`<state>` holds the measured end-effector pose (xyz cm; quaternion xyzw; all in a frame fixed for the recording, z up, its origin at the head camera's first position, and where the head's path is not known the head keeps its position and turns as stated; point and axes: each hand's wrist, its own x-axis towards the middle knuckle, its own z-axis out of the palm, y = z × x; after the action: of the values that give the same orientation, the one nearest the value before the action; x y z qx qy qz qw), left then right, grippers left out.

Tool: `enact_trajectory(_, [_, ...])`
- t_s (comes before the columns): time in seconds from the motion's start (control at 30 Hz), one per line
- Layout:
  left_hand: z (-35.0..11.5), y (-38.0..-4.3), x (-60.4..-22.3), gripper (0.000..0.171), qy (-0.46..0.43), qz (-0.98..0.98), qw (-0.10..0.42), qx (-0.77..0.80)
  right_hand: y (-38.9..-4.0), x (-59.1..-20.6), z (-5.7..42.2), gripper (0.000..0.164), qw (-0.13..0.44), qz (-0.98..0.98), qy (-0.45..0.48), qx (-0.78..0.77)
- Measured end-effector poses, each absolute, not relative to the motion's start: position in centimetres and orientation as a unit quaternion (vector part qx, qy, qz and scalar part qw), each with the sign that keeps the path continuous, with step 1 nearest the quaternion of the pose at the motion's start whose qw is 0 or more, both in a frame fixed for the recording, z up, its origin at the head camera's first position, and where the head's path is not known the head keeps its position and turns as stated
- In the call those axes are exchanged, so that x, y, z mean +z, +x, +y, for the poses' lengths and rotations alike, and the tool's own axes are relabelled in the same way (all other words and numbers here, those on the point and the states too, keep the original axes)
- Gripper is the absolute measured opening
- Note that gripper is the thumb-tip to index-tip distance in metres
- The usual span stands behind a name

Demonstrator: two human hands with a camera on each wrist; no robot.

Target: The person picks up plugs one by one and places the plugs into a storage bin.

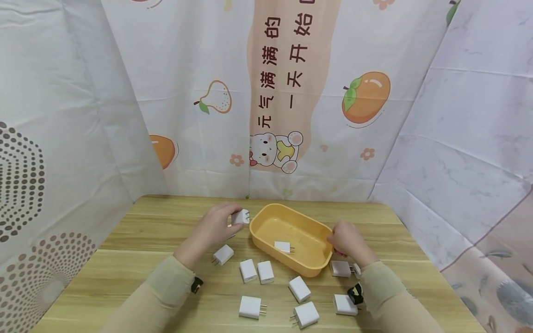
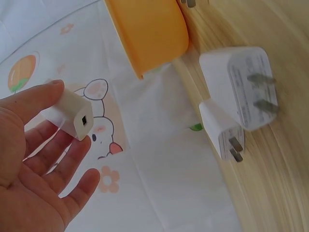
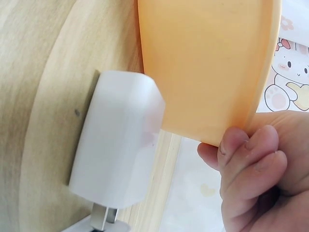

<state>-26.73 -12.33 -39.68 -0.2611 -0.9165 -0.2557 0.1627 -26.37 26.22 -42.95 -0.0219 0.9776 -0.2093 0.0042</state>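
My left hand pinches a white charger plug between thumb and fingers, just off the left end of the orange-yellow bin. In the left wrist view, a small port shows on the end of that charger plug. Inside the bin lies one white charger plug. On the other side, my right hand grips the bin's right rim, its fingers curled at the edge in the right wrist view. Close below that hand, another charger plug lies on the table.
Several white charger plugs lie in front of the bin, among them one at the left, one near the front and one by the right wrist. The wooden table ends at a printed curtain behind.
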Motion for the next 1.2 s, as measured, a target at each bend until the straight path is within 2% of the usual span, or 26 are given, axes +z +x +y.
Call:
enact_trajectory(0.47, [-9.7,-27.8,-40.2,0.039,-0.294,-0.903,0.142,-0.28,-26.1,-42.7,26.0,0.033,-0.002,0.979,-0.028,-0.201])
enact_trajectory(0.93, [-6.8,-28.3,-40.3,0.044,-0.285,-0.926,0.09,-0.232,-26.2,-42.7,26.1,0.032,0.002,0.979,-0.024,-0.204])
enact_trajectory(1.2, [-6.0,-28.3,-40.1,0.045,-0.293,-0.929,0.097,-0.206,-26.1,-42.8,26.1,0.031,0.006,0.977,-0.023,-0.21])
